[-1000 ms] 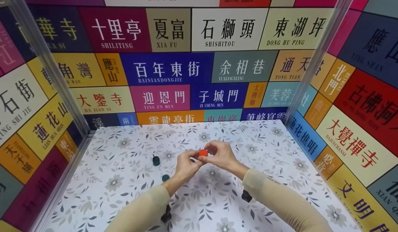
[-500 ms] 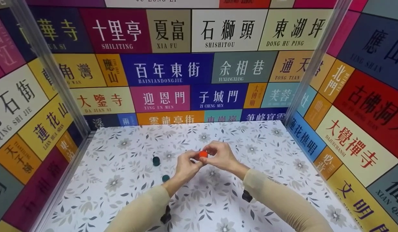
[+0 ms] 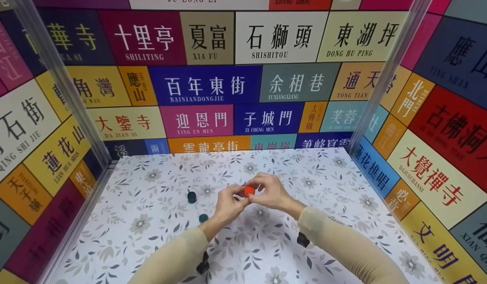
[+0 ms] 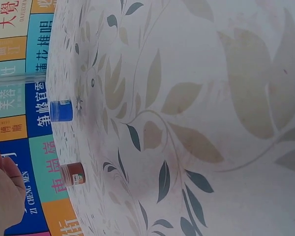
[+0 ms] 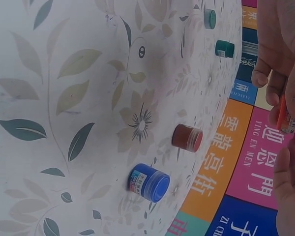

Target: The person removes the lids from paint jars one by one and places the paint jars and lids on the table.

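Note:
A small orange-red paint jar is held up between both hands over the table. My left hand grips it from the left. The right hand pinches it from the right, thumb and fingertips at its top. In the right wrist view the jar shows a printed label, with the left hand above it and the right hand below it. The left wrist view catches only part of the left hand at its edge.
A dark green jar and another green jar stand left of the hands. Both wrist views show a blue jar and a brown-red jar upright on the floral tabletop. Sign-printed walls enclose the table.
The right thumb and fingertips have shifted slightly on the orange-red paint jar, which is a touch lower. Both arms and the green jars stay about where they were.

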`<state>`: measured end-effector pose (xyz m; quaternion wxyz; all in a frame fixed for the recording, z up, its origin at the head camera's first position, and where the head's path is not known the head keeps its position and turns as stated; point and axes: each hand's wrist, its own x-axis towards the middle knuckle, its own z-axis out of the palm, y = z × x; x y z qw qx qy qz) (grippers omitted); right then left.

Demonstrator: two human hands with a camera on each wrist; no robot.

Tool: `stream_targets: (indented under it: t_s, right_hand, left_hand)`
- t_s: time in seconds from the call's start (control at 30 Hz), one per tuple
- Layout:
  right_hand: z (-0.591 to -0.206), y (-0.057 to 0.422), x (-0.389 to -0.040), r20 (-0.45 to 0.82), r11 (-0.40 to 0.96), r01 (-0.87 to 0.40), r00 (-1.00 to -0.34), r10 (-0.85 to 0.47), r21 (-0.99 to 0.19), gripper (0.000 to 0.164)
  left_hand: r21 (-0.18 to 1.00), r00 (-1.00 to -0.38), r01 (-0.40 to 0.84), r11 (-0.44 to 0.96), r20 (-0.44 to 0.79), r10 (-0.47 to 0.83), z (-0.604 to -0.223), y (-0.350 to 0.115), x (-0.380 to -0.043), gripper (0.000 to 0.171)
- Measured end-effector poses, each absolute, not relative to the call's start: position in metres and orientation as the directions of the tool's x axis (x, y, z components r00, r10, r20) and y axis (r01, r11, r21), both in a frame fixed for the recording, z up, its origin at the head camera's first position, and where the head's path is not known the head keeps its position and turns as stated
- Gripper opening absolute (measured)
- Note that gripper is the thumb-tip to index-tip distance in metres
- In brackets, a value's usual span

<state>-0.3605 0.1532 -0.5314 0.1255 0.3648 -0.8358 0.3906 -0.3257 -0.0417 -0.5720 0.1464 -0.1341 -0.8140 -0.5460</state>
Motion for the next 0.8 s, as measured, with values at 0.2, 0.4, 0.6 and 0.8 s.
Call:
stream_targets:
  t_s: [0.2, 0.4, 0.6, 0.8]
  right_hand:
    - [-0.5306, 0.152, -0.3606, 0.48, 0.41, -0.708, -0.698, -0.531, -0.576, 0.03]
    - [-0.5286, 0.1513, -0.3598, 0.433, 0.414, -0.686, -0.712, -0.553, -0.599, 0.033]
    - [-0.5266, 0.1524, -0.3604, 0.428, 0.415, -0.688, -0.708, -0.561, -0.595, 0.035]
    - [-0.5259, 0.1538, -0.3602, 0.451, 0.418, -0.68, -0.722, -0.525, -0.602, 0.043]
  left_hand:
    - [0.847, -0.918, 0.387, 0.364, 0.39, 0.069, -0.5722, -0.0425, -0.3258, 0.019]
    - [0.834, -0.912, 0.402, 0.378, 0.403, 0.08, -0.5719, -0.0432, -0.3256, 0.012]
    - [0.832, -0.916, 0.393, 0.392, 0.393, 0.084, -0.5713, -0.0424, -0.327, 0.012]
    - [0.854, -0.926, 0.366, 0.37, 0.373, 0.055, -0.5712, -0.041, -0.329, 0.021]
